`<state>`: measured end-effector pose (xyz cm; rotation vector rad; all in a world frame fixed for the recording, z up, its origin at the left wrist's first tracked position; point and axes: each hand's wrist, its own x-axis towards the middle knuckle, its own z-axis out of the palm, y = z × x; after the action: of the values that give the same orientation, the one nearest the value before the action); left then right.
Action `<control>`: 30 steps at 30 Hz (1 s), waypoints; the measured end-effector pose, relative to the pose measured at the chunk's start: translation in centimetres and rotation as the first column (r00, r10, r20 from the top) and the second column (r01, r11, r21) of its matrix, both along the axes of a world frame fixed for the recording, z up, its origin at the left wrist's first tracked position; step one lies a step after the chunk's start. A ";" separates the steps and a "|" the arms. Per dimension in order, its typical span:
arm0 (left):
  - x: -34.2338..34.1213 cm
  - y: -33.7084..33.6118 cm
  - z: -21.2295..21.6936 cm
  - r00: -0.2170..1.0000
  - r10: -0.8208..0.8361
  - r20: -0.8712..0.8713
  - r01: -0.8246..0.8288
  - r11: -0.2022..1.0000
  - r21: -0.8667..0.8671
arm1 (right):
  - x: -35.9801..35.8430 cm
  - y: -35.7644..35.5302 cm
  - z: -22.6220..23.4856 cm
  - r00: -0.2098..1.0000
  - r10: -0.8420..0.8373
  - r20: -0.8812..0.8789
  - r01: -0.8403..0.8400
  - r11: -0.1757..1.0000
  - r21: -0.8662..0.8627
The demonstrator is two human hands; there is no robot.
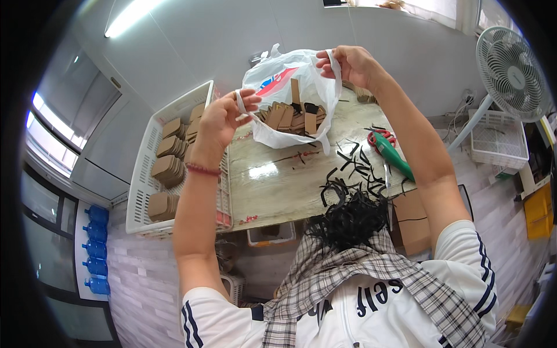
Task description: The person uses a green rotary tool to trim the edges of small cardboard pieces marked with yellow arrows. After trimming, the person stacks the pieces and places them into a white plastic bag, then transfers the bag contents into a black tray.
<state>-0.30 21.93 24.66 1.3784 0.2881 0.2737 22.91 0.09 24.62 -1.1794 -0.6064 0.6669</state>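
A white plastic bag [272, 136] sits on the far part of the table, its mouth spread wide toward me. My left hand [223, 116] grips the bag's left edge, the handle looped at its fingers. My right hand [351, 66] is raised higher and holds the right handle, fingers curled round it. Inside the bag lie many flat brown pieces [281, 116] with rounded ends, some with black parts. What lies deeper in the bag is hidden.
Left of the table, a white plastic crate [142, 191] holds stacked brown pieces [168, 168]. A green-handled tool [391, 153] and red-handled scissors [371, 138] lie at right beside black strips [360, 168]. More black strips [351, 220] heap on my lap. A fan [513, 75] stands right.
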 end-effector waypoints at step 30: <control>-8.8 -12.3 -13.0 0.943 -0.125 0.308 0.199 0.955 -0.220 | -11.6 -1.1 -27.3 0.133 0.178 0.975 0.631 0.743 -0.221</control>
<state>-9.06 9.59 11.66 1.0878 -0.0390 0.2877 11.34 -1.05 -2.73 -2.3386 -1.3155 -0.4728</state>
